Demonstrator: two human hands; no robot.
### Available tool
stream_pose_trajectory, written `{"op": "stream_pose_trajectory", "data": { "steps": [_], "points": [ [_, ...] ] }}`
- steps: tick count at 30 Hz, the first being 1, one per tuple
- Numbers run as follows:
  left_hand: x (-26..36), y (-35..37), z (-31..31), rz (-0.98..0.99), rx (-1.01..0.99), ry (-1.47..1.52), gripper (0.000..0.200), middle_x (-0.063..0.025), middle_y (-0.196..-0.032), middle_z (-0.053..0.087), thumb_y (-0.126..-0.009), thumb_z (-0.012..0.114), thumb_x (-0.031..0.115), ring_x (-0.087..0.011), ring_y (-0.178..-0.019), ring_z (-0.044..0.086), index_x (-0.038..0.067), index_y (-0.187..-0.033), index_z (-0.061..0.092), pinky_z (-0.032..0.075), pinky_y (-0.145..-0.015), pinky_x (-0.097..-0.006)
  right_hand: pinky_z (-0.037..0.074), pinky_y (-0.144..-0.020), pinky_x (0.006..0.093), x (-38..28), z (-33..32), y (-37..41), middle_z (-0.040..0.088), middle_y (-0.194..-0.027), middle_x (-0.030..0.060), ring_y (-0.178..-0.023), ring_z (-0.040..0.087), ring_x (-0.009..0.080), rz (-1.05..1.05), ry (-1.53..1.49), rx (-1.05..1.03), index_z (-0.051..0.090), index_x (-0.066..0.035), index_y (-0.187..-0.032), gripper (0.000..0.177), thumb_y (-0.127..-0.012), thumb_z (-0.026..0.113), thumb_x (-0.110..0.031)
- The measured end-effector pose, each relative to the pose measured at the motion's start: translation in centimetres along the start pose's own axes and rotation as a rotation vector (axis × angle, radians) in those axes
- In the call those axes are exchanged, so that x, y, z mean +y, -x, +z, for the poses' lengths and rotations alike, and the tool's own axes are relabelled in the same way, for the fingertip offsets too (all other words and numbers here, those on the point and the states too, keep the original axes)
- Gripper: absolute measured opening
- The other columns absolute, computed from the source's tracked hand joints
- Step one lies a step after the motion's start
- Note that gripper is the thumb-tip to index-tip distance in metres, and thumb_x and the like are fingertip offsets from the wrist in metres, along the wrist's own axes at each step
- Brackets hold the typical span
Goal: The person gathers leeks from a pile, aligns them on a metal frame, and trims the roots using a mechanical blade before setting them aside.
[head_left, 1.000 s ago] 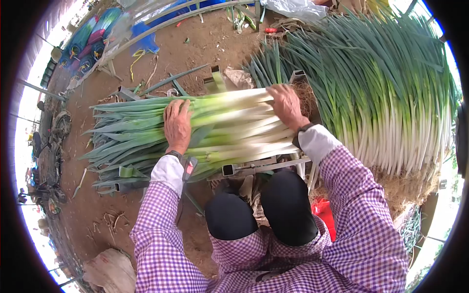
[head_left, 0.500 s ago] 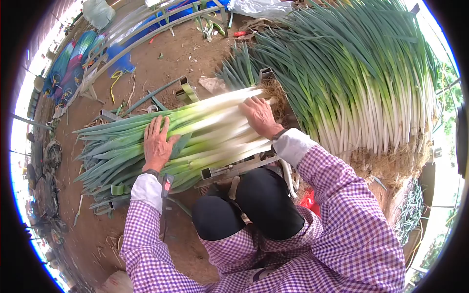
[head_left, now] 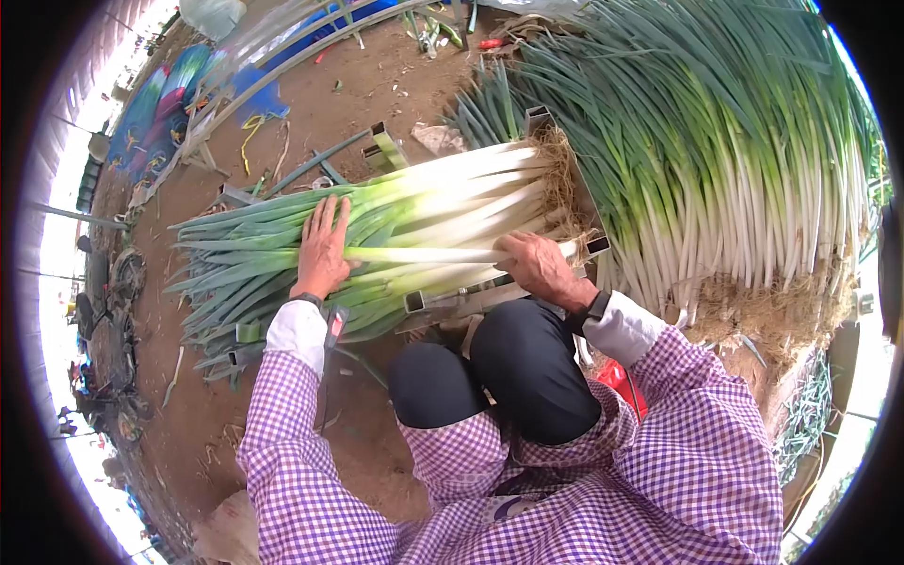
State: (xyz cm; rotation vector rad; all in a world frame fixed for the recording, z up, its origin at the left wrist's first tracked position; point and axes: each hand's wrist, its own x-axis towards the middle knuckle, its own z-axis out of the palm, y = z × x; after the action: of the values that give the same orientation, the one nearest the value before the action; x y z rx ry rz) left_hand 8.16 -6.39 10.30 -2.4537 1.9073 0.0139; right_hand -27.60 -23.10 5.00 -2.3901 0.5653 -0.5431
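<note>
A bundle of long green onions [head_left: 471, 185] lies across a metal frame [head_left: 414, 301] before my knees, green leaves to the left and roots to the right. My left hand [head_left: 324, 249] rests on the leaves, its fingers stretched out and pointing away from me. Near the root end, my right hand [head_left: 546, 267] has its fingers closed round the white stalk of one onion [head_left: 424, 255], which lies along the top of the bundle's near side.
A large pile of green onions [head_left: 716, 160] fills the right side. Blue netting [head_left: 259, 94] and a slatted rack [head_left: 202, 118] stand at the upper left. Something red [head_left: 621, 384] is by my right knee, and leaf scraps [head_left: 805, 405] lie at the lower right.
My right hand has come from the top far side of the bundle down to its near side and taken hold of a stalk. My left hand stays on the leaves. The view has shifted slightly.
</note>
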Motion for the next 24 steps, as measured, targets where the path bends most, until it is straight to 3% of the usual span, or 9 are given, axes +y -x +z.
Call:
{"op": "stream_pose_trajectory", "data": {
  "steps": [4,8,9,12,13,16,17,20,24],
  "points": [
    [-0.4,0.2,-0.3,0.048,-0.001,0.001,0.112,-0.0187,-0.165,0.027,-0.07,0.089,0.017,-0.0388,-0.153,0.026,0.008,-0.162,0.025,0.024,-0.125,-0.0508,0.055,-0.074,0.0509,-0.8,-0.9,1.2,0.071,-0.099,0.0179,-0.088,0.069,0.0417,0.075,-0.043,-0.02,0.07,-0.009,-0.106,0.023,-0.084,0.071,-0.013],
    [0.0,1.2,0.9,0.075,0.1,-0.2,0.092,-0.0195,-0.164,0.029,-0.078,0.069,0.001,-0.0388,-0.153,0.026,0.005,-0.16,0.028,0.023,-0.125,-0.0512,0.055,-0.077,0.0505,0.7,-0.1,0.8,0.071,-0.099,0.0171,-0.09,0.068,0.0427,0.075,-0.019,0.012,0.071,-0.009,-0.108,0.024,-0.085,0.068,-0.013],
    [0.6,1.8,1.0,0.085,0.182,-0.088,0.087,-0.0176,-0.164,0.031,-0.072,0.061,-0.011,-0.0375,-0.152,0.03,0.004,-0.154,0.04,0.027,-0.124,-0.0511,0.055,-0.077,0.0503,0.7,0.1,1.0,0.071,-0.1,0.0172,-0.091,0.068,0.0428,0.066,-0.023,0.02,0.071,-0.009,-0.108,0.023,-0.085,0.068,-0.013],
    [1.1,3.6,0.3,0.151,0.207,-0.136,0.066,-0.0164,-0.16,0.039,-0.077,0.057,-0.009,-0.0351,-0.15,0.034,0.002,-0.142,0.055,0.029,-0.123,-0.0507,0.055,-0.077,0.0498,0.5,0.4,1.3,0.072,-0.098,0.0174,-0.09,0.068,0.0423,0.038,-0.034,0.035,0.072,-0.009,-0.108,0.023,-0.086,0.067,-0.015],
    [1.7,4.2,-0.2,0.169,0.34,-0.14,0.046,-0.0164,-0.143,0.057,-0.08,0.055,-0.006,-0.0341,-0.137,0.051,0.001,-0.124,0.066,0.039,-0.115,-0.0483,0.055,-0.077,0.0497,0.3,0.1,1.2,0.072,-0.097,0.0173,-0.09,0.068,0.0421,0.034,-0.04,0.037,0.072,-0.009,-0.108,0.023,-0.086,0.067,-0.014],
    [1.9,6.3,-1.2,0.069,0.301,-0.025,0.037,-0.0139,-0.119,0.068,-0.079,0.057,-0.005,-0.033,-0.117,0.062,0.003,-0.114,0.068,0.046,-0.104,-0.0454,0.055,-0.081,0.0458,-1.0,-1.3,0.5,0.072,-0.1,0.0183,-0.094,0.069,0.0405,0.033,-0.05,-0.023,0.073,-0.005,-0.11,0.028,-0.085,0.07,-0.017],
    [1.8,6.7,-1.4,0.094,0.427,-0.069,0.017,-0.0083,-0.094,0.066,-0.084,0.054,0.001,-0.0299,-0.096,0.064,0.007,-0.097,0.064,0.047,-0.09,-0.0423,0.055,-0.081,0.0458,-1.8,-1.9,-0.1,0.072,-0.1,0.0183,-0.094,0.069,0.0405,0.014,-0.039,-0.032,0.073,-0.005,-0.11,0.028,-0.085,0.07,-0.017],
    [1.1,8.7,-1.8,0.045,0.364,-0.134,0.012,-0.0083,-0.087,0.062,-0.086,0.053,0.003,-0.0292,-0.09,0.062,0.007,-0.093,0.062,0.046,-0.085,-0.0424,0.054,-0.076,0.0468,-2.3,-1.9,-1.9,0.072,-0.095,0.0145,-0.088,0.069,0.0377,-0.114,-0.028,0.025,0.073,-0.009,-0.106,0.021,-0.087,0.069,-0.017],
    [1.9,10.4,-1.3,0.075,0.236,-0.077,0.024,-0.0073,-0.088,0.061,-0.075,0.073,0.01,-0.0285,-0.088,0.06,0.008,-0.097,0.063,0.043,-0.081,-0.0424,0.055,-0.078,0.0455,0.5,-0.7,-2.1,0.073,-0.099,0.0143,-0.091,0.07,0.0367,-0.088,-0.019,-0.026,0.074,-0.009,-0.105,0.022,-0.085,0.071,-0.016]
  ]
}}
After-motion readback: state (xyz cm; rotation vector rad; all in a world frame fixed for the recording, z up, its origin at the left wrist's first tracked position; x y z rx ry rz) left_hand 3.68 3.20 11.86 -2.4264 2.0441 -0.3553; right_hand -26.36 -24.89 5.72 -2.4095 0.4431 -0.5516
